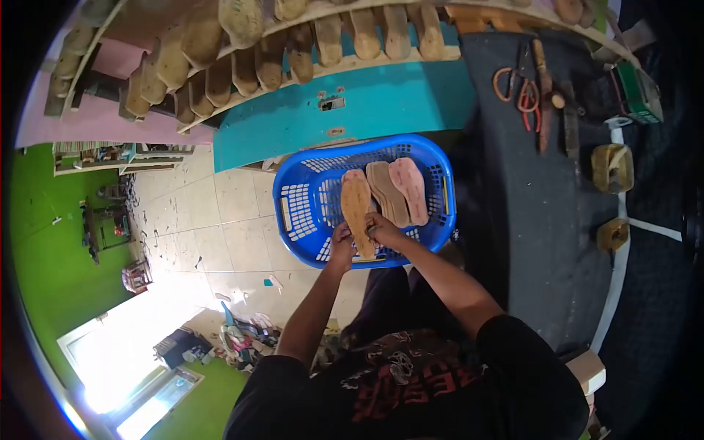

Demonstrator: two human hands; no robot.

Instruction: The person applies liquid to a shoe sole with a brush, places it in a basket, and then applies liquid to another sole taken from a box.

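A tan shoe sole (356,205) is held over the blue plastic basket (293,253), its toe end pointing away from me. My left hand (342,243) grips its left edge near the heel. My right hand (381,229) has its fingers closed on the right edge. Inside the basket, a stack of brown soles (389,194) lies just right of the held one. Pink soles (409,189) lie beside that stack, and a bit of pink also shows behind the tip of the held sole.
Wooden shoe lasts (299,55) line shelves above a teal board (403,92). On the right, a dark-covered table (543,242) carries scissors (526,95), a wooden-handled tool (543,95) and yellowish containers (613,169). A cluttered heap (246,341) lies on the tiled floor (220,235).
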